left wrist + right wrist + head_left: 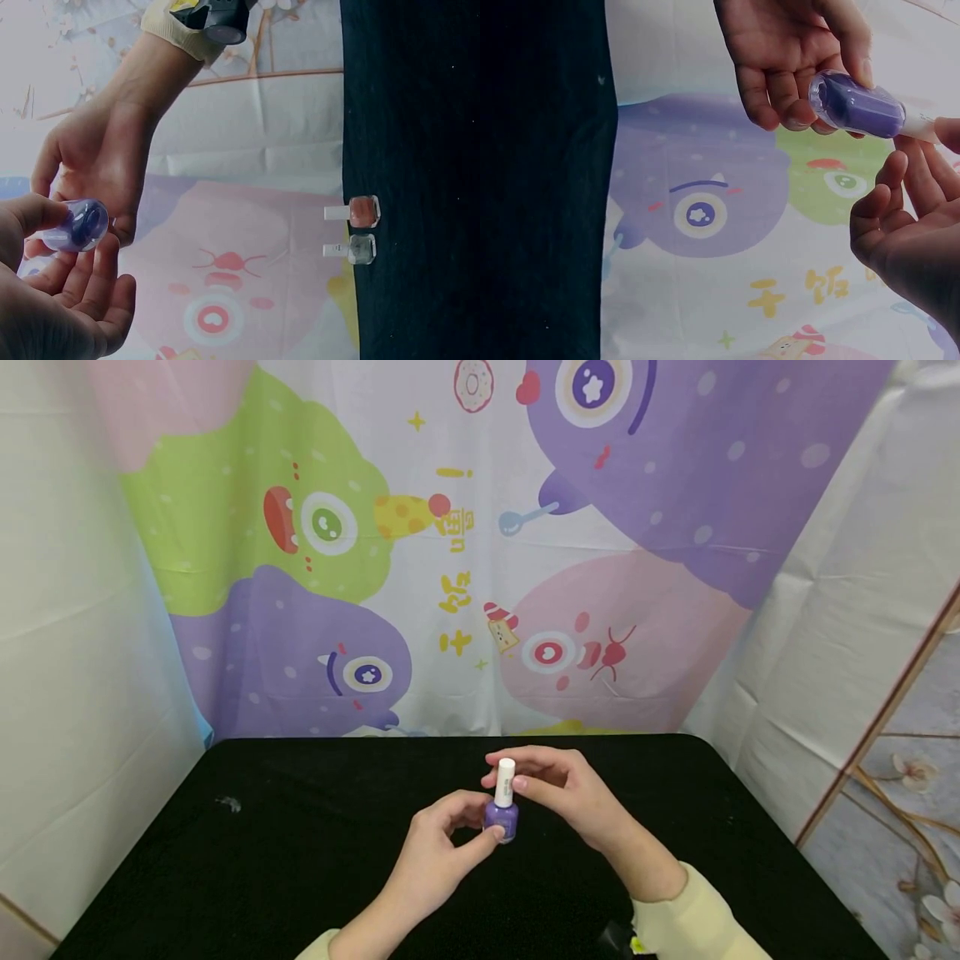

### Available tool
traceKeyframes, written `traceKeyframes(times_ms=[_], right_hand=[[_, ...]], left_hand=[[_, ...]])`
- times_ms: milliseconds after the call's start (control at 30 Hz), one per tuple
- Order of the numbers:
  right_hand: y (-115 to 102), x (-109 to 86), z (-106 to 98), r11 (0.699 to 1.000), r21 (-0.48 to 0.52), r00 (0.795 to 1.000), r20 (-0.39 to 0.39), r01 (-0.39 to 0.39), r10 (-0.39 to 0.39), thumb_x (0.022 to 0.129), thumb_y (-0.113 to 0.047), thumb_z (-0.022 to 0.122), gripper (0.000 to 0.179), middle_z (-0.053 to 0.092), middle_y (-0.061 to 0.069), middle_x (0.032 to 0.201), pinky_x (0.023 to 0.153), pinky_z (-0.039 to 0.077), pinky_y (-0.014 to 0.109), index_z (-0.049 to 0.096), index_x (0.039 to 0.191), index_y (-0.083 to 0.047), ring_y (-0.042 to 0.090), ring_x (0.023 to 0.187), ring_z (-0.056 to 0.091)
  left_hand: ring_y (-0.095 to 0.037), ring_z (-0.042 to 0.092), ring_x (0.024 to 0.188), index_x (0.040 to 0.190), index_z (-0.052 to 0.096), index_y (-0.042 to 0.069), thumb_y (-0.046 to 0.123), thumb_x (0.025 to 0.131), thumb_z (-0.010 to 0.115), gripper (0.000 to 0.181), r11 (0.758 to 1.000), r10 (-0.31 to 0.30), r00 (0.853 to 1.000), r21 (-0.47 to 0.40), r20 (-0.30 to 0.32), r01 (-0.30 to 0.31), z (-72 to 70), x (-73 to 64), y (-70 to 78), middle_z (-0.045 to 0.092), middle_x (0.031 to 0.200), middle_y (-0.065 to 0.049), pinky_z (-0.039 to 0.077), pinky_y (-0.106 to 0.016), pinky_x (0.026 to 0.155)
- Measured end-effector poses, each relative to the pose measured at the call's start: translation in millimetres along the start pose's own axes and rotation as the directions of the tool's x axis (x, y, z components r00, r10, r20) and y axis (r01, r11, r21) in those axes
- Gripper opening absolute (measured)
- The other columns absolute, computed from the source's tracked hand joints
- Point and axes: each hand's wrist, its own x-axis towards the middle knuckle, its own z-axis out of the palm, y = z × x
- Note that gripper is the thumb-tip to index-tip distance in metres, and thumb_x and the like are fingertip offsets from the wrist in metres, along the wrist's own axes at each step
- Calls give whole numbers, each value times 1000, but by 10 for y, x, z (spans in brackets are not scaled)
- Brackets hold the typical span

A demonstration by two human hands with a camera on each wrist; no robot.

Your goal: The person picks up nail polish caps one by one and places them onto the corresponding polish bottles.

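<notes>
A purple nail polish bottle with a tall white cap is held upright above the black table. My left hand grips its glass body, thumb on the near side and fingers behind. At the cap, my right hand has its thumb on one side and fingertips on the other. The left wrist view shows the rounded base of the purple bottle between left thumb and fingers. In the right wrist view the white cap lies between the right thumb and fingers.
Two more nail polish bottles, one orange-brown and one grey, stand side by side on the black tabletop. Behind the table hangs a curtain with cartoon monsters. A small clear scrap lies at the table's left.
</notes>
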Motion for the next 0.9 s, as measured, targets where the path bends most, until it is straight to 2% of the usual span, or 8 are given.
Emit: traceKeyframes(times_ms=[300,567,733,900], right_hand=[[7,-2,-12,1000,2,1000,0,9,-9,95,-4,50,26,70,2,103,89,51,35,54,116,12,17,97,66],[25,-5,-22,1000,27,1000,6,7,-7,95,-5,51,21,69,3,104,89,52,37,59,115,0,18,97,66],[18,-10,-19,1000,6,1000,-15,-15,15,94,-4,53,23,69,5,103,87,53,37,56,113,8,19,95,66],[7,-12,-21,999,-22,998,-50,-43,42,93,-5,55,24,69,5,102,83,54,36,55,112,10,20,93,66]], left_hand=[[-11,64,86,101,66,18,18,82,72,20,1000,7,1000,-2,5,-7,7,1,-8,67,94,4,51,-26,82],[-11,64,85,101,66,19,20,82,72,19,1000,3,1000,6,5,-3,8,5,-9,67,94,5,51,-26,81],[-11,63,85,100,66,19,20,82,72,19,1000,1,1000,9,0,-1,12,9,-6,67,95,5,51,-26,81],[-11,63,85,100,66,19,20,82,73,19,1000,0,1000,6,-1,0,15,15,-2,67,95,4,51,-26,81]])
